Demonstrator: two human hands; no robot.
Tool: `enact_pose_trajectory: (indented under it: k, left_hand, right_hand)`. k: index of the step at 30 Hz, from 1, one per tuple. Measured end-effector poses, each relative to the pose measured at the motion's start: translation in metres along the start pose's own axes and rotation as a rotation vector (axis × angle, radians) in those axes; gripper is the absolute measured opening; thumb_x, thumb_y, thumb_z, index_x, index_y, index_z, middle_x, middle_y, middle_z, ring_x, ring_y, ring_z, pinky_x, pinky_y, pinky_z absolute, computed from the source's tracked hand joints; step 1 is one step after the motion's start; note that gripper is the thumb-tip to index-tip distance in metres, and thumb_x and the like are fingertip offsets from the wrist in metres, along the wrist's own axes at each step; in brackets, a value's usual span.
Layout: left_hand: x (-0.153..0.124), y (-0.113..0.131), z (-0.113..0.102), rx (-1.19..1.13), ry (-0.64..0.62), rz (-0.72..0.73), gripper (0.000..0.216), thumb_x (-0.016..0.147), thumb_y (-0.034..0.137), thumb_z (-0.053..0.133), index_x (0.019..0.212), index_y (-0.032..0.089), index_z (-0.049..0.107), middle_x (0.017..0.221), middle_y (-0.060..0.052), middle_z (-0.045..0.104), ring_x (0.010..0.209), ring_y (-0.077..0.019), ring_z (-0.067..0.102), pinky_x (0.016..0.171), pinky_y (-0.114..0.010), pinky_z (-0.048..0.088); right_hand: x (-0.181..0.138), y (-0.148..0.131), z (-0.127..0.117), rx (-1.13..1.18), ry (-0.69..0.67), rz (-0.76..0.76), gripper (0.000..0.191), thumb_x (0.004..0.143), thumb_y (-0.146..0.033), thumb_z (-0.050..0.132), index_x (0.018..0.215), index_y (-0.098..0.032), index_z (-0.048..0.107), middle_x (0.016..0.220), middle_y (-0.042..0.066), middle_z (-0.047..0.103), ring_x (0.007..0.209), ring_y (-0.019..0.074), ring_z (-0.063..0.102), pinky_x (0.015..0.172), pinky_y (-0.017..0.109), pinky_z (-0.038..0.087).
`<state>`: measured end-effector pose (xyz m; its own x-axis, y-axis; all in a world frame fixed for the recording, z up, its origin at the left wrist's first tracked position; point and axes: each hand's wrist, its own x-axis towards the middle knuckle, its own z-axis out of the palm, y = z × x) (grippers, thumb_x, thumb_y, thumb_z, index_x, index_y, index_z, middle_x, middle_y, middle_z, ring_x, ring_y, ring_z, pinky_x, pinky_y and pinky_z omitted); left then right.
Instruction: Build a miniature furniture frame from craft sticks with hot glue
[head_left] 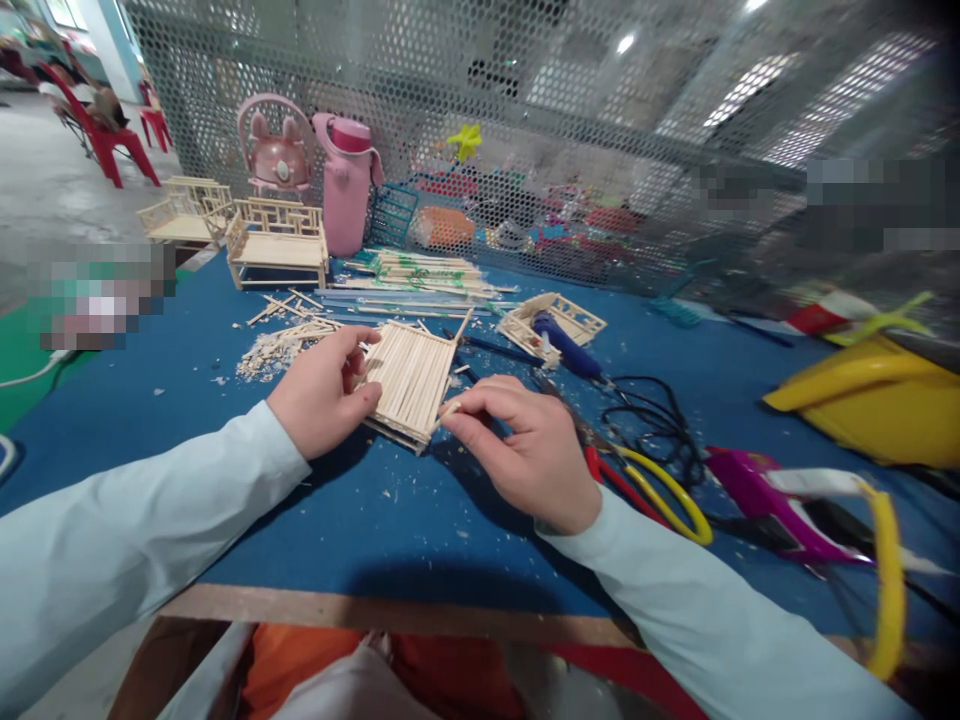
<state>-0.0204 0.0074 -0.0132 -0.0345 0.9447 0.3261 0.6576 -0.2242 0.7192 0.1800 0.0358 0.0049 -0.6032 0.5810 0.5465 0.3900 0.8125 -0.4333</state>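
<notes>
Now the left hand [326, 392] grips a pale panel [411, 372] of slim, side-by-side sticks over the blue counter [337, 545], the right hand [525, 445] pinching a short stick [450, 409] by its near-right corner! Behind, a clear packet [450, 275] holds thin rods [416, 268].

Bench [281, 246]: left of bottle [347, 195] | stick panel [412, 372]: before both (scraps [259, 358] between)

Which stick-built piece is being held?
The slatted panel at centre, held by the left hand; the right hand pinches a short stick by its corner. The two bench-like pieces and the frame under the blue tool are untouched.
</notes>
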Motion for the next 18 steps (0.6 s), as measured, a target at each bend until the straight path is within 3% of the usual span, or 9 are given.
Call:
enact_pose_trajectory:
  k: [7,9,10,13,15,16,17,18]
  left_hand:
    - [0.000,-0.002,0.001,0.010,0.010,0.004,0.042,0.067,0.015,0.053,0.108,0.012,0.047,0.068,0.004,0.046,0.055,-0.0099,0.044,0.056,-0.026,0.039]
    - [0.000,-0.003,0.002,0.019,0.016,0.013,0.039,0.068,0.016,0.052,0.107,0.012,0.047,0.067,0.004,0.046,0.055,-0.0100,0.044,0.055,-0.026,0.039]
    - [0.000,-0.004,0.002,0.021,0.020,0.017,0.038,0.070,0.016,0.051,0.107,0.012,0.048,0.067,0.003,0.046,0.055,-0.0101,0.044,0.055,-0.026,0.039]
    - [-0.001,-0.005,0.002,0.065,0.064,0.055,0.032,0.074,0.019,0.048,0.106,0.011,0.050,0.069,0.001,0.049,0.055,-0.0107,0.045,0.055,-0.026,0.041]
    - [-0.001,-0.004,0.001,0.129,0.127,0.132,0.029,0.076,0.018,0.046,0.105,0.012,0.052,0.073,-0.001,0.051,0.061,-0.0124,0.048,0.059,-0.027,0.043]
    - [-0.002,-0.003,0.000,0.157,0.158,0.187,0.028,0.077,0.017,0.045,0.104,0.012,0.053,0.076,-0.003,0.053,0.066,-0.0136,0.050,0.062,-0.028,0.044]
    - [-0.003,-0.002,-0.001,0.177,0.184,0.249,0.027,0.077,0.015,0.045,0.103,0.013,0.054,0.080,-0.004,0.054,0.073,-0.0149,0.051,0.066,-0.029,0.046]
    - [-0.004,0.000,-0.002,0.187,0.200,0.309,0.027,0.078,0.014,0.044,0.103,0.013,0.054,0.085,-0.006,0.055,0.079,-0.0159,0.052,0.071,-0.030,0.046]
  right_hand:
    - [-0.002,0.001,0.004,0.007,0.020,0.000,0.011,0.078,-0.021,0.057,0.068,-0.018,0.060,0.063,0.001,0.063,0.060,0.0125,0.055,0.066,0.030,0.041]
    - [-0.001,0.002,0.003,0.028,0.012,0.005,0.003,0.075,-0.020,0.059,0.076,-0.018,0.061,0.062,0.000,0.060,0.060,0.0127,0.053,0.065,0.030,0.041]
    - [-0.001,0.002,0.001,0.056,0.013,0.015,0.011,0.072,-0.019,0.060,0.083,-0.019,0.060,0.063,-0.001,0.059,0.061,0.0128,0.052,0.065,0.030,0.042]
    - [-0.004,-0.005,-0.011,0.216,0.124,0.064,0.031,0.068,-0.015,0.058,0.098,-0.021,0.054,0.072,-0.001,0.054,0.064,0.0131,0.050,0.061,0.028,0.042]
    - [-0.012,-0.019,-0.020,0.380,0.217,0.092,0.024,0.070,-0.014,0.054,0.092,-0.023,0.053,0.076,0.001,0.052,0.067,0.0135,0.051,0.060,0.028,0.043]
    - [-0.019,-0.028,-0.023,0.483,0.188,0.078,0.016,0.073,-0.016,0.053,0.087,-0.023,0.053,0.076,0.002,0.053,0.069,0.0143,0.052,0.061,0.028,0.044]
    - [-0.027,-0.039,-0.023,0.602,0.077,0.077,0.008,0.076,-0.018,0.051,0.082,-0.024,0.053,0.075,0.003,0.054,0.070,0.0152,0.053,0.063,0.029,0.045]
    - [-0.037,-0.051,-0.020,0.773,-0.223,-0.018,0.006,0.079,-0.025,0.049,0.081,-0.024,0.055,0.074,0.004,0.057,0.071,0.0164,0.056,0.062,0.029,0.047]
